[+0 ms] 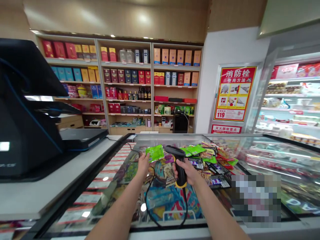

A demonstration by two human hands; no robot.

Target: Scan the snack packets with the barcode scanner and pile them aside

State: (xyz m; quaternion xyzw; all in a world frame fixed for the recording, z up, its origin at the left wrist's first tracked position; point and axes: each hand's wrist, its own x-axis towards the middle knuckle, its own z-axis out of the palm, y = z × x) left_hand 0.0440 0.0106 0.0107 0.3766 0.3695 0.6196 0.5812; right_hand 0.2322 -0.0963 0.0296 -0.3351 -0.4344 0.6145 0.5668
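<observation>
Two hands [143, 163] [188, 170]; one scanner [177, 152]; one held green packet [155, 153].

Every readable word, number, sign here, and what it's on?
"消防栓": top of the red wall poster
"使用方法": below it, same poster
"119": bottom left, same poster
"灭火器放置点": red sign under the poster
Too small or blurred: remaining poster and sign print, shelf boxes, green packet in the left hand.
Black terminal: lettering cut off, blurred.
</observation>
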